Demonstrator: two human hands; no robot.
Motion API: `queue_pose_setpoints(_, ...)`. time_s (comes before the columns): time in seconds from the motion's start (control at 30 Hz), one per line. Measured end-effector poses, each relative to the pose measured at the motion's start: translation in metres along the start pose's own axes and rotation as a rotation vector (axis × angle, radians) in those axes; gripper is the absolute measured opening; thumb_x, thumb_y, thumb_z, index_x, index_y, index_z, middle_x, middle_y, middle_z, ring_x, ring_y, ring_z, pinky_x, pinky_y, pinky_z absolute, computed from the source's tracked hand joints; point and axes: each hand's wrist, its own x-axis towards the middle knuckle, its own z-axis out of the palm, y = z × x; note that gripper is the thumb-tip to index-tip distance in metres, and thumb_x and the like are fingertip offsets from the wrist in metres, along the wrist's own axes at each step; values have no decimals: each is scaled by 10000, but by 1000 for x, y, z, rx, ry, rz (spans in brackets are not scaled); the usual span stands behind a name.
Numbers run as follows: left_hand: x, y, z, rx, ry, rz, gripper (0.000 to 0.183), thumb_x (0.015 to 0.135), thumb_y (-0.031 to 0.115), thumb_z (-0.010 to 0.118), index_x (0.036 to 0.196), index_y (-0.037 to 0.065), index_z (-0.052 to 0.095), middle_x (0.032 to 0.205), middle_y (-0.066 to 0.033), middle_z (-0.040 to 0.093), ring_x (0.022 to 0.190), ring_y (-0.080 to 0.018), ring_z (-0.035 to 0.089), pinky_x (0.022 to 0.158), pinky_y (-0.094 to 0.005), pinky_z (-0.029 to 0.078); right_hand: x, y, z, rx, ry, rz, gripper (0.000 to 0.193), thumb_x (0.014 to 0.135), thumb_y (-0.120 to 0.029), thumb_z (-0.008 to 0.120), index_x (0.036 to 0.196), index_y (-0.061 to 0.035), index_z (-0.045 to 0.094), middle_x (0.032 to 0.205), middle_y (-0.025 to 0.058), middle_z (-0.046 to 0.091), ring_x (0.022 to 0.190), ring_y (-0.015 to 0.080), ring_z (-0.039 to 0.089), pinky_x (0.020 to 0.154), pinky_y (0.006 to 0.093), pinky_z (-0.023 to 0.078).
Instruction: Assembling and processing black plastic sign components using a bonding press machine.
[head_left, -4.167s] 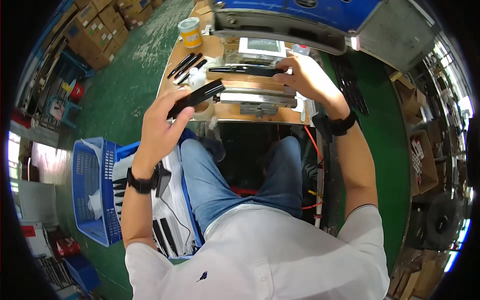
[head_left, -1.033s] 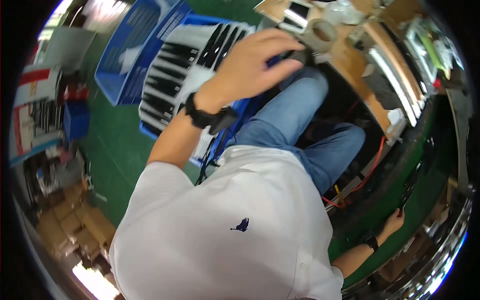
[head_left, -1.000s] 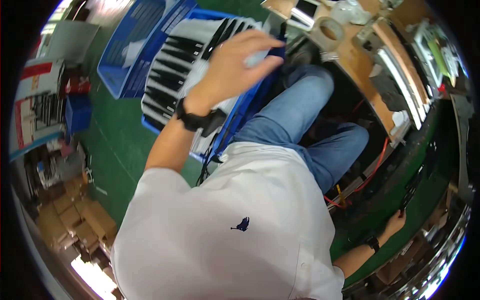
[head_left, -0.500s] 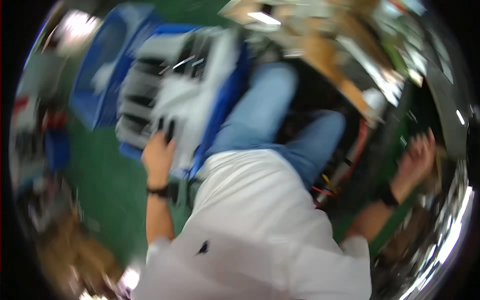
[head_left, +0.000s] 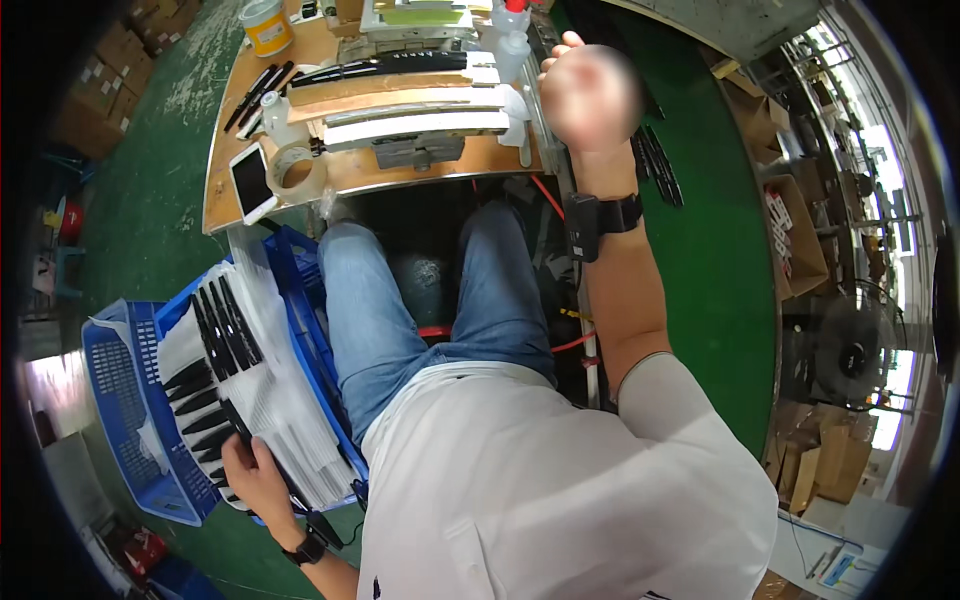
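My left hand is at the blue crate beside my left thigh, its thumb and fingers closed on a slim black strip. White foam sheets line that crate. More glossy black strips lie in rows there. My right hand is raised past the right edge of the wooden workbench. A round blur covers much of it. Its visible fingertips are a little apart, with nothing seen in them. Closest to it on the bench are a translucent bottle and a curved white-topped fixture.
On the bench are a phone, a tape roll, a squeeze bottle and a yellow-and-white tin. A second blue crate stands at the left. Several black strips lie beyond my right wrist. A fan is at the right.
My view has swung right-side-up toward the bench and sharpened. My right hand has gone from low at the right to raised beside the bench. My left hand stays at the crate.
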Motion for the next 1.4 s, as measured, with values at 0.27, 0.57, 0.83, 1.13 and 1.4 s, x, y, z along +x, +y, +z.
queue_pose_setpoints(0.27, 115, 133, 30, -59, -36, 534, 291, 1006, 68, 684, 1280, -28, 650, 1168, -135, 624, 1023, -254, 632, 905, -351, 527, -3, 22, 43, -1017, -184, 43, 470, 1000, -216, 758, 1368, 36, 610, 985, 95, 688, 793, 171, 662, 676, 304, 555)
queue_pose_setpoints(0.57, 187, 277, 89, -312, -78, 835, 328, 981, 84, 729, 1298, 11, 684, 1121, -128, 673, 1003, -267, 672, 945, -350, 530, 9, 16, 86, -1882, -592, -464, 387, 907, -223, 856, 1170, 28, 725, 960, 137, 720, 761, 214, 665, 703, 330, 540)
queue_pose_setpoints(0.83, 220, 357, 171, -106, -84, 1259, 314, 911, 199, 784, 1198, 73, 777, 1093, -140, 754, 1052, -318, 702, 930, -403, 540, -71, -119, -7, -1805, 15, -411, 301, 960, -193, 804, 1178, 10, 762, 838, 1, 670, 769, 74, 599, 684, 255, 467)
queue_pose_setpoints(1.13, 195, 327, 158, 84, 222, 1357, 392, 920, 306, 786, 1237, 77, 754, 1246, -125, 705, 1049, -292, 697, 953, -397, 531, -183, -261, -257, -2156, 793, -324, 429, 961, -326, 792, 1133, 67, 768, 974, 188, 790, 878, 275, 731, 819, 380, 556)
queue_pose_setpoints(1.4, 112, 89, 55, -56, 85, 401, 241, 910, 153, 799, 1113, 32, 756, 1058, -130, 718, 944, -262, 722, 838, -352, 558, -152, -272, -331, -2506, 377, 7, 449, 1027, -248, 638, 1338, 74, 679, 1153, 287, 749, 1008, 408, 729, 903, 449, 551)
